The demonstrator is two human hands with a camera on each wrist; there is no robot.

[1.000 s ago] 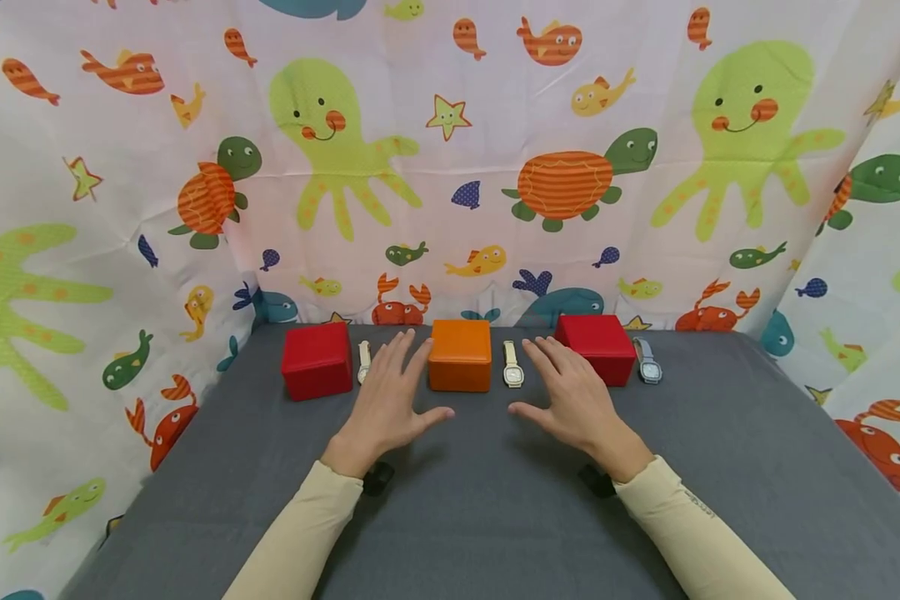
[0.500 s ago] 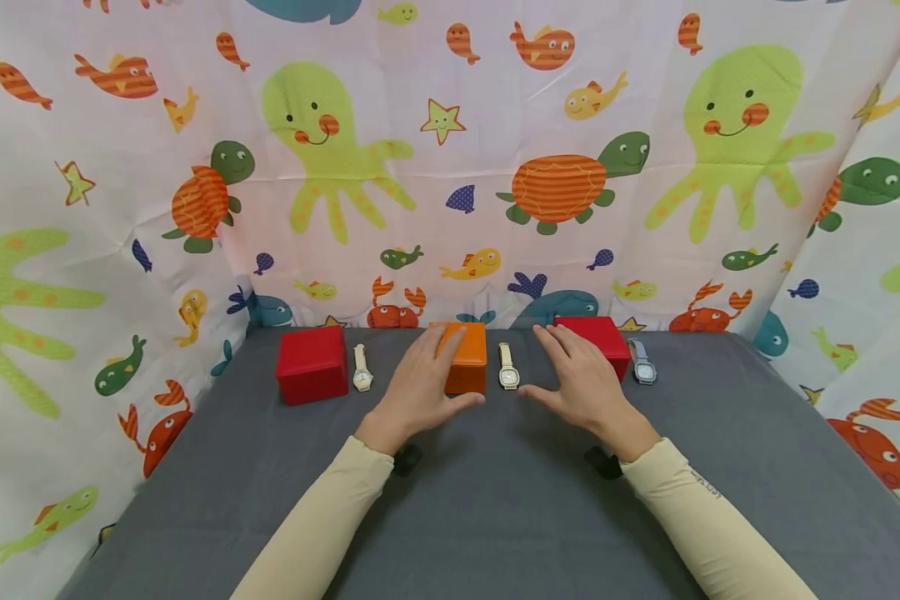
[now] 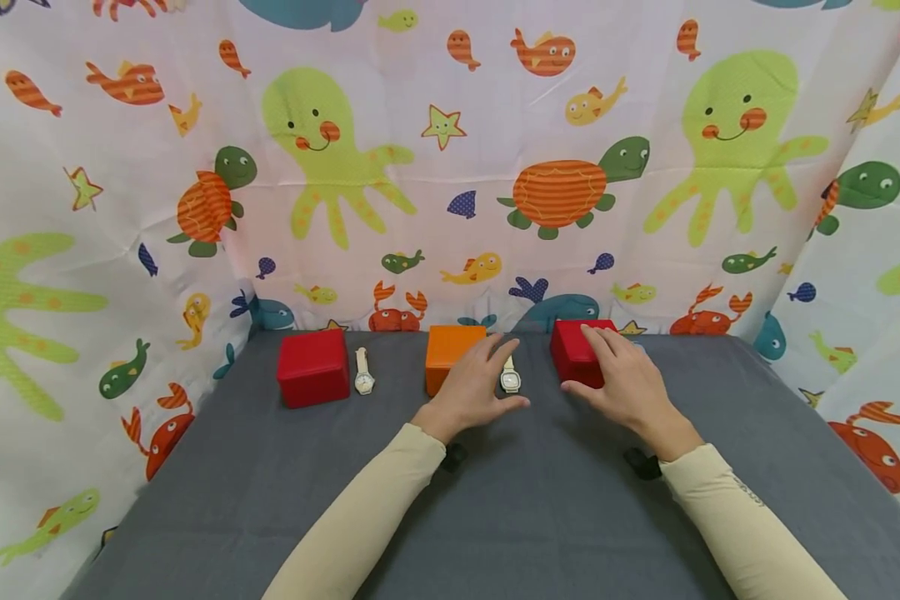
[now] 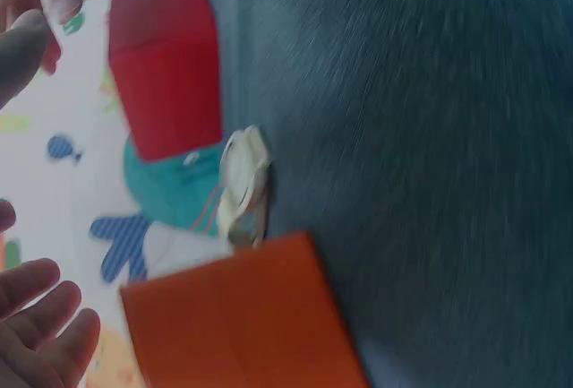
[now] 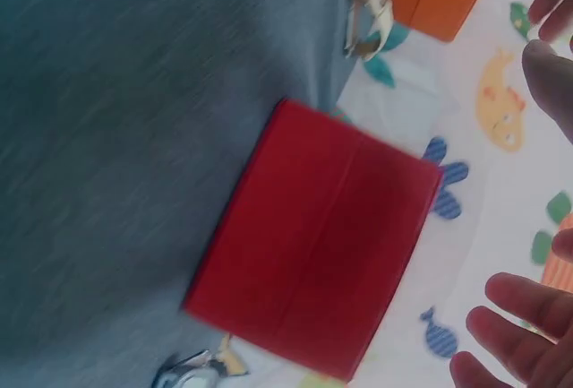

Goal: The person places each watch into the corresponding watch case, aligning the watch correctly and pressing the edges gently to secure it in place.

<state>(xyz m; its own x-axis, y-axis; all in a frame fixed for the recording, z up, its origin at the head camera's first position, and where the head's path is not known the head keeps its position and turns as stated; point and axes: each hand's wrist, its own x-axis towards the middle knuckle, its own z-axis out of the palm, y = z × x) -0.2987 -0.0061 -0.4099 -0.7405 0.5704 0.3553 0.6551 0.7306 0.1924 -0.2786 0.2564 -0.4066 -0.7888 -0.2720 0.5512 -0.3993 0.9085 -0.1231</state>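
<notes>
In the head view, the left hand (image 3: 471, 398) hides the right side of the orange box (image 3: 444, 354) and part of the strap of the square-faced watch (image 3: 510, 381); the right hand (image 3: 636, 390) covers part of the right red box (image 3: 572, 354). On both, the fingers are spread and gently bent, thumbs apart, holding nothing. The boxes and watches line the far edge of the grey worktop (image 3: 270, 500), with the left red box (image 3: 313, 369) and the round-faced watch (image 3: 363, 372) nearest its far left corner. A sea-animal curtain (image 3: 450, 179) hangs just behind that edge.

In the left wrist view, blur softens everything and the orange box is cut off below. The left fingers, only partly in frame, are extended and clear of it; the square-faced watch lies between it and the right red box.

In the right wrist view, a third watch (image 5: 191, 375), cropped and indistinct, lies just beside the right red box. The right fingers, partly cropped, are relaxed and apart from that box.
</notes>
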